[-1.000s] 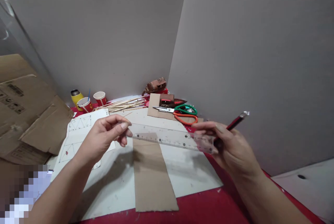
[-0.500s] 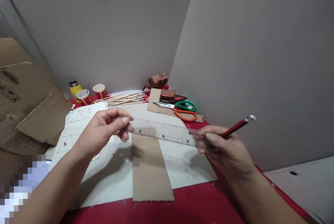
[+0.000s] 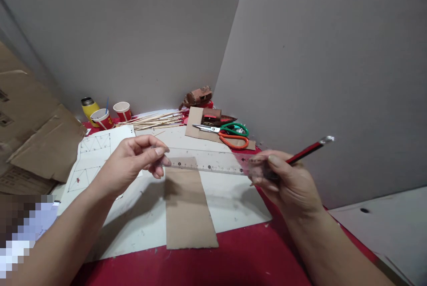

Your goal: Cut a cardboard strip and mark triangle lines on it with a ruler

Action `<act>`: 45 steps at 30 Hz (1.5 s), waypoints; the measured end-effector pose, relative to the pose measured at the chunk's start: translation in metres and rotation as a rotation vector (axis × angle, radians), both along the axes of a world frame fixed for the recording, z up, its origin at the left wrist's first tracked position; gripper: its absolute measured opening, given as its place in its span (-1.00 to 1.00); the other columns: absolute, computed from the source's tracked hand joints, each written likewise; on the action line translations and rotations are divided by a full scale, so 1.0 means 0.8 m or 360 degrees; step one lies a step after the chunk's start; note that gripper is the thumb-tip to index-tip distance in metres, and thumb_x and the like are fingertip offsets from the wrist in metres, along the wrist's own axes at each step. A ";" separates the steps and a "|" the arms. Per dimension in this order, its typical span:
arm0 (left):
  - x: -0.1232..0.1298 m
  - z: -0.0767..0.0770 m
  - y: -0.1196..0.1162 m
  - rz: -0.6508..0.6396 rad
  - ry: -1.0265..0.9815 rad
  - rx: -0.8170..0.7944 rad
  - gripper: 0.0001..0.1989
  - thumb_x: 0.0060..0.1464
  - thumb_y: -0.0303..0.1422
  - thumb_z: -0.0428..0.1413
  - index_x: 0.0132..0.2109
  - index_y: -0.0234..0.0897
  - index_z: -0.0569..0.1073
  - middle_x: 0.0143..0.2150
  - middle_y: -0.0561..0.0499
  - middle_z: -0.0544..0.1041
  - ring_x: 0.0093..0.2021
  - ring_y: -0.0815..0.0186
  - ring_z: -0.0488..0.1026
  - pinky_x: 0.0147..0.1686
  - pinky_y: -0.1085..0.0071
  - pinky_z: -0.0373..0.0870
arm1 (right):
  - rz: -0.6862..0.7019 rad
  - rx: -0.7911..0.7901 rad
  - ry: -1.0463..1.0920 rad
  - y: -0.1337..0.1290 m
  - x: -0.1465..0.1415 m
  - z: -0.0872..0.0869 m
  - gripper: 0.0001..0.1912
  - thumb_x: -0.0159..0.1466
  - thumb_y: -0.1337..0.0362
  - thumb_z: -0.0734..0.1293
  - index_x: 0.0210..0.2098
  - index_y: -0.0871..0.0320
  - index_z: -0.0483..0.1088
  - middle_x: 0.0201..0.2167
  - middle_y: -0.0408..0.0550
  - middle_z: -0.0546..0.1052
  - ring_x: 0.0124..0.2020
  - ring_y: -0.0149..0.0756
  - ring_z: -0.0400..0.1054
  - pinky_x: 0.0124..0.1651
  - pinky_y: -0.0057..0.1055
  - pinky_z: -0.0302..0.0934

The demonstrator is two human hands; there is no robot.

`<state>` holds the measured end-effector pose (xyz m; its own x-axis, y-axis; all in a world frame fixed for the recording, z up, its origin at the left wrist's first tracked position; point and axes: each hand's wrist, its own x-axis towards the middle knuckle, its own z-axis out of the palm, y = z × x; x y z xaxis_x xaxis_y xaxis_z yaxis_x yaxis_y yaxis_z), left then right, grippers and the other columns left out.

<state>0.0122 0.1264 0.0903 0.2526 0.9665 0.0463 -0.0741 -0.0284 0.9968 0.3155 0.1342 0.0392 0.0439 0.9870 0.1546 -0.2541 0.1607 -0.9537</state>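
Observation:
A clear plastic ruler point(image 3: 207, 161) is stretched between my two hands, raised above the table. My left hand point(image 3: 140, 157) pinches its left end between thumb and fingers. Its right end lies in the closed fingers of my right hand point(image 3: 287, 179), which also holds a red and black pencil point(image 3: 308, 150) pointing up to the right. Below the ruler, a brown cardboard strip point(image 3: 188, 210) lies on a large white sheet point(image 3: 140, 228). The hands' shadows fall across the strip and sheet.
Scissors point(image 3: 230, 134) with green and orange handles lie on cardboard at the back. Thin wooden sticks point(image 3: 153, 120), paper cups point(image 3: 122, 111) and a yellow bottle point(image 3: 89, 110) are at back left. A paper with drawn trusses point(image 3: 95, 152) lies left, beside cardboard boxes point(image 3: 36, 121). Grey walls enclose the back.
The view has shifted slightly, so the table things appear a little higher and further left. The ruler has levelled somewhat as my right hand rose; both grips are unchanged.

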 end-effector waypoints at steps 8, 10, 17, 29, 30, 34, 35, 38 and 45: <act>0.003 -0.003 0.000 -0.0021 0.0002 -0.0023 -0.80 0.09 -0.26 0.32 -0.33 -0.30 0.54 -0.43 0.02 0.61 -0.54 0.43 0.50 -0.49 0.53 0.44 | -0.0013 0.0082 -0.0026 0.003 -0.004 0.004 -0.64 0.03 -0.10 0.54 -0.50 0.06 0.56 -0.74 -0.19 0.35 -0.76 -0.51 0.06 -0.77 -0.58 -0.29; 0.004 -0.004 0.000 -0.0018 0.0002 -0.0029 -0.80 0.08 -0.26 0.33 -0.33 -0.29 0.54 -0.44 0.02 0.61 -0.54 0.42 0.49 -0.50 0.53 0.44 | -0.0032 0.0060 -0.0014 0.004 -0.004 0.003 -0.62 0.00 -0.12 0.55 -0.51 0.06 0.55 -0.73 -0.20 0.34 -0.76 -0.51 0.06 -0.77 -0.56 -0.30; 0.004 -0.007 0.002 -0.0003 0.0026 -0.0046 -0.82 0.08 -0.26 0.31 -0.32 -0.28 0.54 -0.43 -0.01 0.62 -0.54 0.40 0.49 -0.50 0.49 0.43 | 0.0074 0.0128 0.0058 0.006 -0.006 0.000 -0.67 0.16 -0.06 0.48 -0.45 0.08 0.56 -0.82 -0.28 0.25 -0.80 -0.57 -0.12 -0.72 -0.52 -0.24; 0.010 -0.027 0.013 -0.0324 0.0410 -0.0250 -0.73 -0.01 -0.18 0.33 -0.34 -0.31 0.53 -0.58 0.12 0.37 -0.62 0.53 0.12 -0.64 0.60 -0.02 | 0.0161 -0.0232 0.0067 0.068 -0.049 0.021 -0.55 0.11 -0.07 0.50 -0.29 0.20 0.46 -0.68 -0.23 0.41 -0.77 -0.59 -0.06 -0.69 -0.52 -0.27; 0.010 -0.032 0.016 -0.0261 0.0411 -0.0274 -0.71 -0.02 -0.18 0.34 -0.35 -0.31 0.51 -0.58 0.13 0.37 -0.63 0.54 0.13 -0.65 0.60 -0.02 | 0.0133 -0.0265 0.0088 0.070 -0.055 0.018 -0.53 0.15 -0.09 0.47 -0.24 0.19 0.45 -0.62 -0.18 0.47 -0.76 -0.58 -0.04 -0.69 -0.53 -0.26; 0.012 -0.059 0.025 0.0038 0.0318 -0.0387 -0.64 -0.12 -0.19 0.40 -0.38 -0.30 0.42 -0.58 0.13 0.40 -0.64 0.49 0.28 -0.64 0.58 0.21 | 0.0111 -0.0442 0.0036 0.060 -0.073 -0.010 -0.56 0.29 -0.07 0.34 -0.12 0.20 0.43 -0.50 -0.10 0.55 -0.73 -0.54 0.02 -0.72 -0.53 -0.26; 0.012 -0.066 0.027 0.0077 0.0297 -0.0413 -0.63 -0.13 -0.20 0.40 -0.37 -0.29 0.39 -0.58 0.14 0.41 -0.64 0.47 0.32 -0.62 0.55 0.27 | 0.0153 -0.0489 0.0008 0.055 -0.076 -0.019 -0.58 0.32 -0.05 0.32 -0.11 0.19 0.43 -0.47 -0.08 0.56 -0.73 -0.54 0.03 -0.73 -0.53 -0.24; 0.014 -0.084 0.027 0.0152 0.0282 -0.0463 -0.61 -0.11 -0.22 0.39 -0.33 -0.27 0.35 -0.53 0.11 0.46 -0.60 0.41 0.42 -0.52 0.45 0.43 | 0.0309 -0.0592 -0.0082 0.041 -0.080 -0.044 -0.57 0.35 -0.05 0.27 -0.10 0.20 0.44 -0.41 -0.03 0.58 -0.73 -0.54 0.03 -0.74 -0.51 -0.19; 0.027 -0.102 0.021 0.0247 0.0467 -0.0468 -0.51 -0.02 -0.25 0.33 0.01 -0.22 0.32 -0.57 0.25 0.37 -0.62 0.33 0.44 -0.55 0.40 0.40 | 0.0493 -0.0326 -0.0700 0.018 -0.078 -0.064 -0.49 0.41 -0.05 0.17 -0.15 0.28 0.51 -0.57 -0.06 0.51 -0.59 -0.36 0.30 -0.42 -0.38 0.20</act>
